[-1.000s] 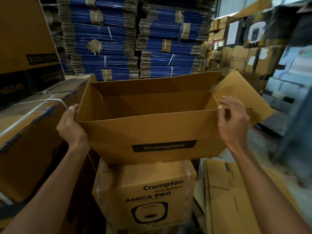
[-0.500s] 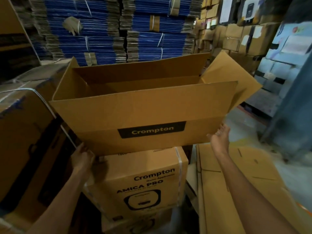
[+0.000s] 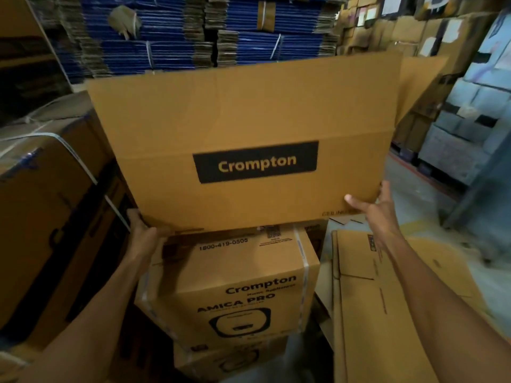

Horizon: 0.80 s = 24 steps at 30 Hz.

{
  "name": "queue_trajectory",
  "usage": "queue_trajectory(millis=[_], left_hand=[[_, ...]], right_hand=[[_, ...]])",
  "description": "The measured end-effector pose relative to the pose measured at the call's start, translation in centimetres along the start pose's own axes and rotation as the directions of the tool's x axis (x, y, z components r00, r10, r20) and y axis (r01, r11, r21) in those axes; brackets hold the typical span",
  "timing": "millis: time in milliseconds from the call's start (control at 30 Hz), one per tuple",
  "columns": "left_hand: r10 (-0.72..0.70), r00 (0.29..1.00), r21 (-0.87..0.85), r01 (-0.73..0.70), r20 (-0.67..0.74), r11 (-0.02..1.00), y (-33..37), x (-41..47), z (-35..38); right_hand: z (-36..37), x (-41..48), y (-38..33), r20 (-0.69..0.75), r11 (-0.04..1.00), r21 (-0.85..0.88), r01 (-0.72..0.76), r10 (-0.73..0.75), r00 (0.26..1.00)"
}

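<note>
A large open brown carton with a black "Crompton" label is tipped away from me, so I see only its front wall and raised flap. It rests above a strapped "Amica Pro" box. My left hand grips the carton's lower left corner, fingers hidden under it. My right hand holds the lower right corner, thumb pressed on the front wall and fingers behind the side.
Strapped brown cartons stand at my left. Flattened cardboard sheets lie at my right on the floor. Bundles of flat blue cartons are stacked behind, and more boxes fill shelves at the right.
Both hands dropped from the carton's top side edges to its lower corners. The carton tilted away from me, and its open inside went out of sight.
</note>
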<state>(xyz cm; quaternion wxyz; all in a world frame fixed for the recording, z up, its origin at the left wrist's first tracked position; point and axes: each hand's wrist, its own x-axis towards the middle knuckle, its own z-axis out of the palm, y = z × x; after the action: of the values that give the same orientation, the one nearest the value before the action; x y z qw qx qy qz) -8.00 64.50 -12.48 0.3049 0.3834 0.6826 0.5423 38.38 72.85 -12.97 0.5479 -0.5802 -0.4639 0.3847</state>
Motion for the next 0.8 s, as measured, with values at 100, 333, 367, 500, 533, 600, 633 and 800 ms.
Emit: queue_trajectory(millis=[100,333,367,500,533,600,633,800], left_hand=[[0.097,0.995,-0.078,-0.096,0.011,0.992,2.7,0.5,-1.1],[0.254,0.965,-0.133,-0.26,-0.056,0.956,8.9,0.2,-4.0],[0.257,0.964,-0.12,-0.263,-0.066,0.957,9.2,0.0,-4.2],[0.212,0.976,-0.075,-0.216,-0.057,0.974,8.6,-0.6,-5.2],[0.208,0.977,-0.088,-0.211,-0.048,0.974,8.2,-0.9,-5.4],[0.187,0.982,-0.128,-0.186,-0.006,0.974,7.1,-1.6,-5.7],[0.165,0.986,-0.148,-0.16,0.025,0.976,6.3,-2.0,-5.7],[-0.057,0.971,-0.07,0.075,0.232,0.995,1.4,-4.5,-5.0]], right_hand=[[0.0,0.4,-3.3,-0.045,0.997,-0.021,0.071,-0.071,0.996],[-0.7,0.4,-10.2,-0.091,0.96,-0.184,0.211,-0.23,0.969],[-0.9,0.3,-10.5,-0.08,0.959,-0.199,0.201,-0.22,0.972],[-1.0,-0.4,-10.3,-0.043,0.974,-0.197,0.115,-0.126,0.991],[-0.9,-0.7,-10.0,-0.026,0.981,-0.164,0.105,-0.111,0.993],[-0.7,-1.4,-9.3,0.016,0.992,-0.102,0.069,-0.068,0.998],[-0.8,-1.5,-8.6,0.047,0.996,-0.076,0.051,-0.047,0.998],[-0.8,-4.2,-5.0,0.167,0.99,-0.014,-0.142,0.143,0.976]])
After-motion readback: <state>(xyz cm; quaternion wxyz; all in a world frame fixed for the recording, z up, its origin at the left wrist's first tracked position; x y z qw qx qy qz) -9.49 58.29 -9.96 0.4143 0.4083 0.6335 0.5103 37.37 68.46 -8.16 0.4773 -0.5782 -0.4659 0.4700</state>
